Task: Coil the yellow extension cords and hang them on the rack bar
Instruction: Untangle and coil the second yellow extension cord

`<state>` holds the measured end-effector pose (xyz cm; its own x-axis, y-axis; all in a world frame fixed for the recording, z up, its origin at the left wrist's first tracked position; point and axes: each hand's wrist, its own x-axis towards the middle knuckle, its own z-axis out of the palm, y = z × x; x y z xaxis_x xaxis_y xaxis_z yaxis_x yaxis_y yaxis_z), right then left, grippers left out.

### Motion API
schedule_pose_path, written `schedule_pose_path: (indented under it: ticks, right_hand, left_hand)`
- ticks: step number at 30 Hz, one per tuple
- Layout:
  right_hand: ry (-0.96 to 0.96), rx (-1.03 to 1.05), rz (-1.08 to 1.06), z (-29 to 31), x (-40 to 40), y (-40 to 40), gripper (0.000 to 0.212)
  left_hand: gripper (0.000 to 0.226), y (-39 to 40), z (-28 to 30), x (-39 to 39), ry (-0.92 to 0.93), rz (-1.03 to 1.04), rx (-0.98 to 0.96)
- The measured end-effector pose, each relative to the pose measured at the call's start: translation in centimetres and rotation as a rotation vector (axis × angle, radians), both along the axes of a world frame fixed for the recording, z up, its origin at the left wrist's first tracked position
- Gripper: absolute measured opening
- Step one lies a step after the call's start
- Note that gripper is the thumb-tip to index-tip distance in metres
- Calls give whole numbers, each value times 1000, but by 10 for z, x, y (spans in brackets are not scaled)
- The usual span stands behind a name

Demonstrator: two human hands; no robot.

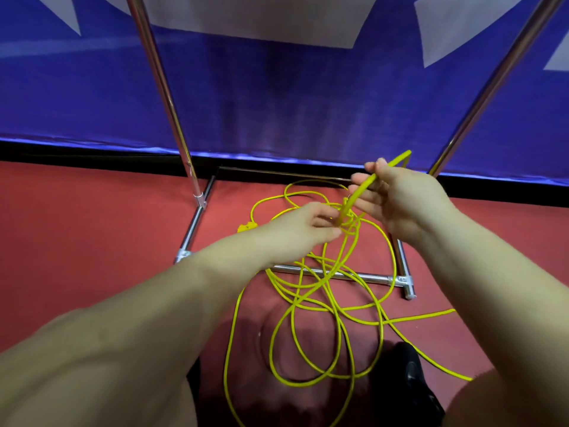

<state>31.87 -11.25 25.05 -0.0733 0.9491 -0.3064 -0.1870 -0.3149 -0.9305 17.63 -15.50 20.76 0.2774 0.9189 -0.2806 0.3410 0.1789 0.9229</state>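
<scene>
Yellow cord (366,188) slants up-right, gripped by right hand (397,200) and left hand (300,228).

Rack uprights (160,87) cut off at top edge; yellow cord (308,303) ends run off bottom edge, behind forearms.

The right hand (400,201) holds a stretch of yellow cord (323,291) across its fingers, and the cord runs down to the left hand (300,231), which pinches it. Below both hands the rest lies in loose tangled loops on the red floor (92,226), over the rack base (354,276).
</scene>
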Motion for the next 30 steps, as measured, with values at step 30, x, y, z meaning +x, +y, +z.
schedule_pose_path:
  ticks: [30]
  right_hand:
    - [107, -23, -29, 1, 0, -1, 12]
  left_hand:
    - [13, 6, -1, -2, 77, -20, 172]
